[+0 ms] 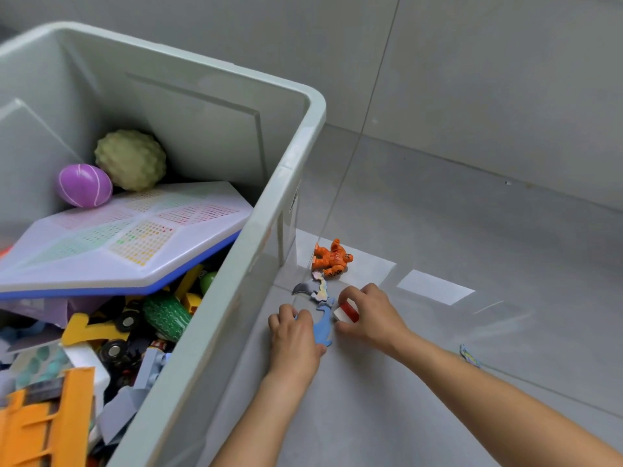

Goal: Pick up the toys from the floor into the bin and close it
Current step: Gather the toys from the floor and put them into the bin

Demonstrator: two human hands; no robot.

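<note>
A large pale green bin [290,183] stands open at the left, full of toys. On the grey floor beside its right wall, my left hand [295,335] is closed around a flat blue dinosaur piece [323,323]. Just to the right, my right hand [369,313] pinches a small red and white block [347,311]. Beyond the hands lie a pastel flat piece [320,287], a grey flat piece [302,286] and an orange figure [332,258]. A small striped blue piece [469,354] lies past my right forearm.
Inside the bin are a white and blue board [128,241], a purple egg [83,185], a knobbly green ball [131,160], a yellow vehicle [101,326] and an orange crate [47,423]. A grey wall [472,79] rises behind the floor. No lid is in view.
</note>
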